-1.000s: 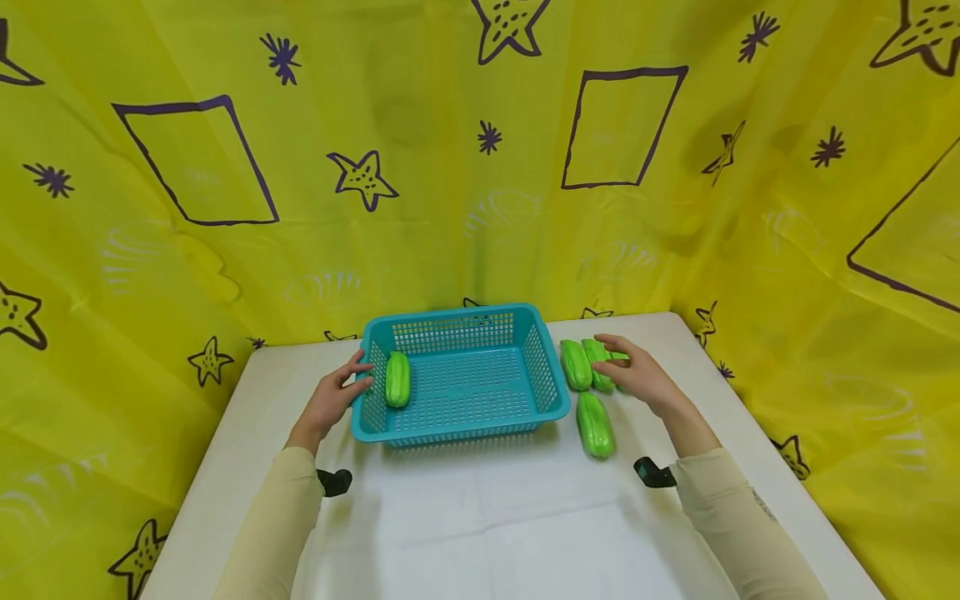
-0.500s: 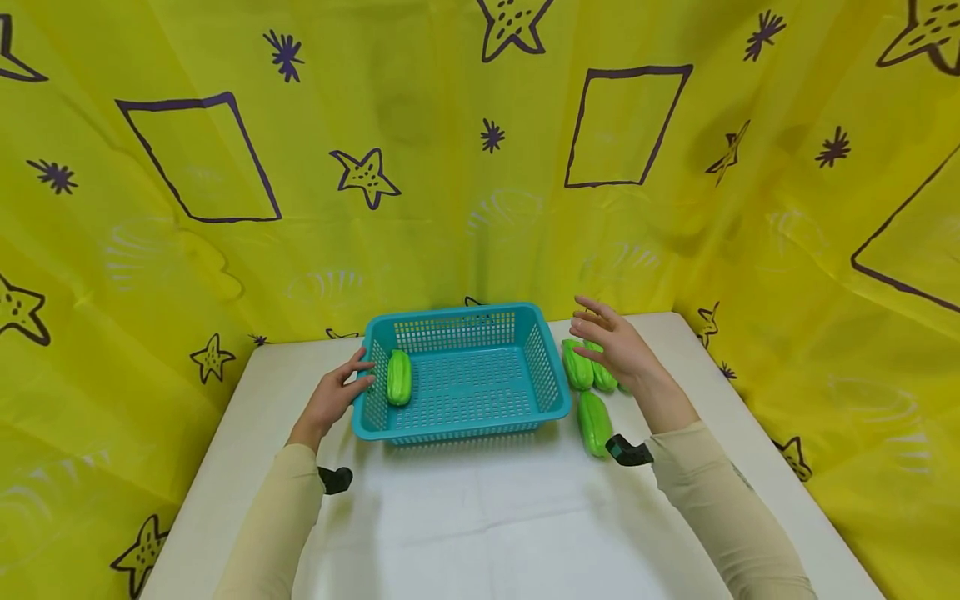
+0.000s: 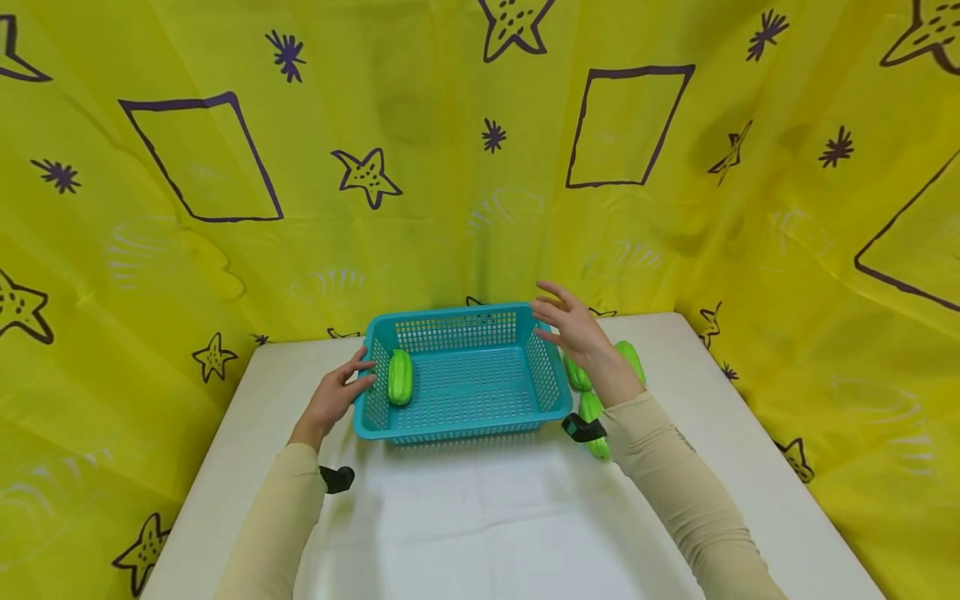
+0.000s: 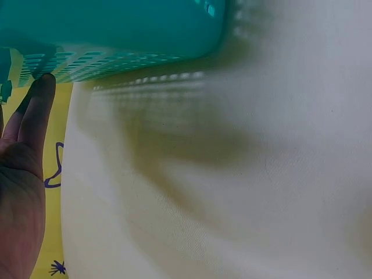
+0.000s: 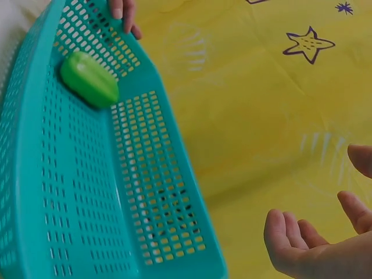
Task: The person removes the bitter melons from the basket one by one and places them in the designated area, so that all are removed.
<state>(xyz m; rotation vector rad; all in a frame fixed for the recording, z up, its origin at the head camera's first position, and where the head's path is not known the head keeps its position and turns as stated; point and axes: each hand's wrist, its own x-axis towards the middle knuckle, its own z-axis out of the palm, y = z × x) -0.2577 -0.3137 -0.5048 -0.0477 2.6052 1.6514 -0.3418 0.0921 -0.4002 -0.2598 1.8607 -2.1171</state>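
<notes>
A teal perforated plastic basket [image 3: 465, 379] stands on the white table, with one glossy, ridged, oblong green vegetable [image 3: 401, 377] lying along its left end. At the basket's left rim rests my left hand [image 3: 332, 404]; its fingers are extended, and in the left wrist view a fingertip [image 4: 46, 81] touches the outer wall. My right hand [image 3: 581, 332] is raised over the back right corner of the basket, fingers spread and slightly bent, holding nothing. Several like green vegetables [image 3: 592, 404] lie right of the basket, partly hidden by the right wrist and forearm.
A yellow curtain [image 3: 450, 233] with starfish drawings encloses the white table [image 3: 465, 517] at the back and both sides. Black camera mounts [image 3: 583, 428] jut inward from both wrists. The basket stands close to the back edge.
My right hand has moved up and left from over the green vegetables to the basket's back right corner, holding nothing. My left hand stays at the left rim.
</notes>
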